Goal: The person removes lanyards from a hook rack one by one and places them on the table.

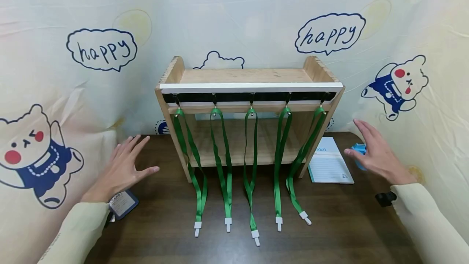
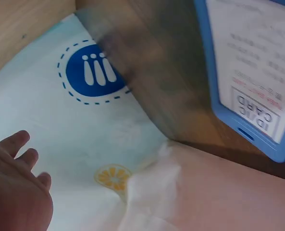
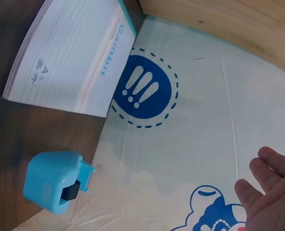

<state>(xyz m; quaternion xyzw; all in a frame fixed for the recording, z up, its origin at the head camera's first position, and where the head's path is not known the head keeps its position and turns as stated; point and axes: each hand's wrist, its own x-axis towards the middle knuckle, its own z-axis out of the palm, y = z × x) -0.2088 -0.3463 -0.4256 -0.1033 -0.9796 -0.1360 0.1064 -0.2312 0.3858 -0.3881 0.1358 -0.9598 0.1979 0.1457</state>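
Observation:
Several green lanyards (image 1: pixel 227 162) with white plastic clips hang side by side from hooks on the front rail of a wooden shelf (image 1: pixel 249 75). To the left of the shelf, my left hand (image 1: pixel 121 170) hovers with spread fingers and holds nothing. Under its wrist lies a blue-framed ID card holder (image 2: pixel 253 72), partly hidden by the arm in the head view. My right hand (image 1: pixel 382 156) is raised on the other side, fingers extended, palm bare. Nearest to it is a small light-blue plastic device (image 3: pixel 48 178) with a black part, beside a lined notepad (image 3: pixel 70 57).
The shelf stands at the back of a dark wooden table (image 1: pixel 242 251), its lower board bare. A printed cloth (image 1: pixel 234 19) with cartoon bears encloses the back and sides. The lanyard clips reach down in front of the shelf.

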